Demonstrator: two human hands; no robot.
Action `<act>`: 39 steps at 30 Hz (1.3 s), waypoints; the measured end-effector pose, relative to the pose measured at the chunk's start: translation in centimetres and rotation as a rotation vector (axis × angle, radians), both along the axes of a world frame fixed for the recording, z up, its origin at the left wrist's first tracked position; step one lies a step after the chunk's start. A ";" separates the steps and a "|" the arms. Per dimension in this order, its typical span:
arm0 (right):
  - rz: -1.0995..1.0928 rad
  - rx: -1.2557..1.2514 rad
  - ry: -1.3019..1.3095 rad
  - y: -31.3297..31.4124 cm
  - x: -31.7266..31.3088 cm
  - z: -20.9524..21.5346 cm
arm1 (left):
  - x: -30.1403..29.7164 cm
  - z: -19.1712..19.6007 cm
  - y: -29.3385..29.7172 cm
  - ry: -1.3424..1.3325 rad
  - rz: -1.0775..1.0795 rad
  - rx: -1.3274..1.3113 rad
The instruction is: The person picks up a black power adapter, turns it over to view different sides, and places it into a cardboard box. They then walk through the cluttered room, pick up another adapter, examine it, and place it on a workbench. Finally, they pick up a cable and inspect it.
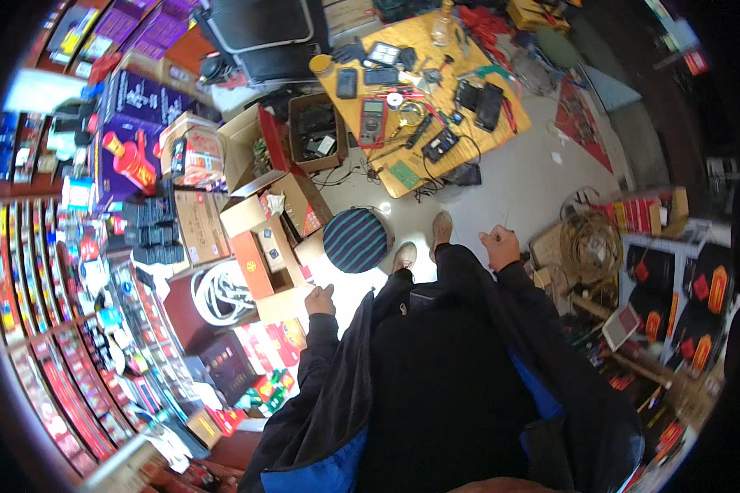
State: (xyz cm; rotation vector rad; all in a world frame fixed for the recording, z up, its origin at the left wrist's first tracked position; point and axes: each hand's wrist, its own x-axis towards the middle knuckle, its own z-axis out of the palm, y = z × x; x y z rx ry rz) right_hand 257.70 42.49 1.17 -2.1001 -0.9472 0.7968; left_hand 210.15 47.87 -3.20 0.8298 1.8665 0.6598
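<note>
My left hand (320, 301) is a loose fist held in the air beside the open cartons, with nothing visible in it. Out to the right, my right hand (500, 248) is also closed, over the floor; a faint thin line rises above its fingers, too small to make out. Between and beyond the hands stands a round stool (355, 240) with a dark striped seat. Ahead is a yellow wooden table (337, 85) bearing a red multimeter (373, 122), a green circuit board (404, 174), a black device (441, 145) and several phones. Neither hand touches these.
Open cardboard cartons (265, 261) and a box of parts (317, 131) crowd the left, near a coiled white hose (222, 293). A wire coil (590, 246) lies at right. My shoes (441, 228) stand on the floor before the table. A black folding chair (263, 41) stands beyond.
</note>
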 end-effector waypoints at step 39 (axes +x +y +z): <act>0.809 -0.028 0.036 9.4 -3.3 1.4 | 10.4 3.1 -20.9 0.051 0.607 0.074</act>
